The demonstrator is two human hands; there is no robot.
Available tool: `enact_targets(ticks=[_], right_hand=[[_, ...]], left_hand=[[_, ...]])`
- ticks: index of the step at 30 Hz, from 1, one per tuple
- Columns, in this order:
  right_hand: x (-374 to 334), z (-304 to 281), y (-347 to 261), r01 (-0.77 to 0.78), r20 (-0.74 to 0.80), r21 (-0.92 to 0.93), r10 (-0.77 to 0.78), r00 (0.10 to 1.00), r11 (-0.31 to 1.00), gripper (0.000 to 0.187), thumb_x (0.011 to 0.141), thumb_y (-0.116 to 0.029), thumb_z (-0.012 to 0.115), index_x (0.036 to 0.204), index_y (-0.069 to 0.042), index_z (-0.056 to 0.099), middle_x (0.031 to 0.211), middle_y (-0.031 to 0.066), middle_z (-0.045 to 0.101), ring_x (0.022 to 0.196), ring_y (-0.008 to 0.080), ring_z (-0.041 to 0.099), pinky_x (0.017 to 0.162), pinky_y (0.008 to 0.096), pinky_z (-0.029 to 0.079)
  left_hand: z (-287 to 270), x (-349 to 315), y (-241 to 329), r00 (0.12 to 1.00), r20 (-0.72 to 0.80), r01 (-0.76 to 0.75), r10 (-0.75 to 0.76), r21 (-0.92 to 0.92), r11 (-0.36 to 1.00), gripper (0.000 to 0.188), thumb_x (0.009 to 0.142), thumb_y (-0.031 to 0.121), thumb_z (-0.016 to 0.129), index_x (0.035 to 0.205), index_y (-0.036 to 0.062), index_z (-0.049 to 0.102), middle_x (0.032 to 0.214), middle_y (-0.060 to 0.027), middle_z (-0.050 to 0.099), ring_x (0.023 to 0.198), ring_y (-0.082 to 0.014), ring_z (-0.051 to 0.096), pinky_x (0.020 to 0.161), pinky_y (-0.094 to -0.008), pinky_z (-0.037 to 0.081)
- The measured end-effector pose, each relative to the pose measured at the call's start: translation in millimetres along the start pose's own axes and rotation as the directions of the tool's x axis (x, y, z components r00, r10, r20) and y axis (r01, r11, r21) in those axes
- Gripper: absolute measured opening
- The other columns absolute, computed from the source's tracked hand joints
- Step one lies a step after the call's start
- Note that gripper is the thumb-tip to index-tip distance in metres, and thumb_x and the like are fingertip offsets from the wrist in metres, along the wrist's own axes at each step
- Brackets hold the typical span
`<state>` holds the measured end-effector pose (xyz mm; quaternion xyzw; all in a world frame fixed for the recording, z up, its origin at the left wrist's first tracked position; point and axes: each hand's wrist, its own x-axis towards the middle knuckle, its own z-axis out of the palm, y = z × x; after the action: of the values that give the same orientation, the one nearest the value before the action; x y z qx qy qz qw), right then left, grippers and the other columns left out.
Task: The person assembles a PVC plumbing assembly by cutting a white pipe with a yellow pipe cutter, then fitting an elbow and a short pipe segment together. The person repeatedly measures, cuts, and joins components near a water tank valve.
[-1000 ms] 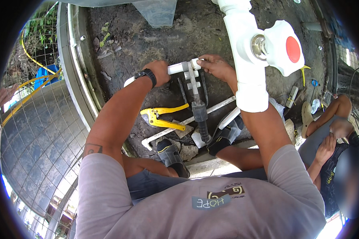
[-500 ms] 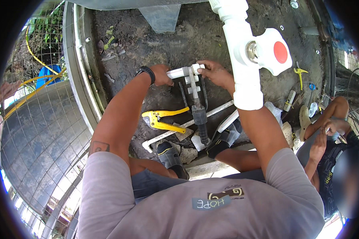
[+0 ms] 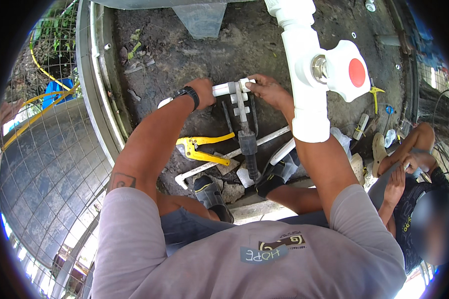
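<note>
My left hand (image 3: 201,93), with a dark watch on its wrist, is closed round a white plastic pipe (image 3: 222,90). One end of the pipe shows beyond the wrist; the other meets the head of a pipe fusion welder (image 3: 247,142). Against the head's opposite side, my right hand (image 3: 268,90) grips a short white pipe fitting (image 3: 245,83) between thumb and fingers. The welder has a dark handle pointing toward me and white sockets along its grey plate. Yellow pipe cutters (image 3: 204,148) lie on the ground below my left hand, beside a long white pipe (image 3: 212,168).
A large white pipe valve (image 3: 307,74) with a red-centred knob hangs in front of my right forearm. Wire mesh (image 3: 45,174) stands at the left. A yellow tool (image 3: 375,97) lies at the far right. Another person (image 3: 409,194) sits close on my right.
My left hand has shifted slightly right and turned, and the pipe's rear end now shows past the wrist. The right hand still grips the fitting at the welder's head.
</note>
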<state>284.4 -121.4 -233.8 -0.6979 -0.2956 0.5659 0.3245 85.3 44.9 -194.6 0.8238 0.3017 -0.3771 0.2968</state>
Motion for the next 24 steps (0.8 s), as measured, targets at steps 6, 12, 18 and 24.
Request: enact_targets(ticks=[6, 12, 18, 24], right_hand=[[-4, 6, -16, 0.012, 0.017, 0.015, -0.012, 1.0, 1.0, 0.047, 0.095, -0.041, 0.066, 0.123, -0.004, 0.063, 0.087, -0.0002, 0.059, 0.077, 0.0098, 0.048, 0.07, 0.0261, 0.042], [8, -5, -1, 0.062, 0.023, -0.245, -0.058, 0.998, 0.968, 0.045, 0.096, -0.04, 0.064, 0.121, -0.003, 0.063, 0.089, 0.0015, 0.062, 0.076, 0.0103, 0.053, 0.069, 0.0278, 0.045], [-6, -13, -9, 0.005, 0.006, -0.152, -0.004, 1.0, 0.988, 0.036, 0.099, -0.033, 0.06, 0.119, -0.004, 0.064, 0.086, 0.0004, 0.061, 0.072, 0.0089, 0.053, 0.066, 0.026, 0.043], [-9, -2, 1, 0.046, -0.021, 0.025, -0.045, 0.999, 0.999, 0.033, 0.1, -0.029, 0.058, 0.123, -0.005, 0.062, 0.086, -0.0018, 0.059, 0.073, 0.0074, 0.049, 0.066, 0.0238, 0.041]], left_hand=[[8, -16, 4, 0.988, -0.151, 0.03, -0.027, 0.015, 0.999, 0.029, 0.087, 0.025, 0.062, 0.107, 0.0052, 0.071, 0.11, -0.0194, 0.071, 0.106, -0.0345, 0.067, 0.092, -0.0452, 0.055], [7, -18, 5, 0.986, -0.165, 0.016, -0.013, 0.019, 1.0, 0.036, 0.086, 0.032, 0.066, 0.11, 0.0055, 0.07, 0.114, -0.0199, 0.069, 0.106, -0.0356, 0.067, 0.091, -0.0441, 0.055], [1, 5, -22, 0.995, 0.022, -0.096, 0.1, -0.138, 0.986, 0.054, 0.075, 0.041, 0.076, 0.111, 0.0019, 0.068, 0.103, -0.0218, 0.071, 0.098, -0.0361, 0.068, 0.088, -0.0427, 0.053], [6, 12, -13, 0.993, -0.011, -0.116, 0.116, -0.07, 0.991, 0.05, 0.073, 0.037, 0.075, 0.108, 0.0011, 0.07, 0.097, -0.0236, 0.071, 0.092, -0.0384, 0.069, 0.084, -0.0444, 0.054]])
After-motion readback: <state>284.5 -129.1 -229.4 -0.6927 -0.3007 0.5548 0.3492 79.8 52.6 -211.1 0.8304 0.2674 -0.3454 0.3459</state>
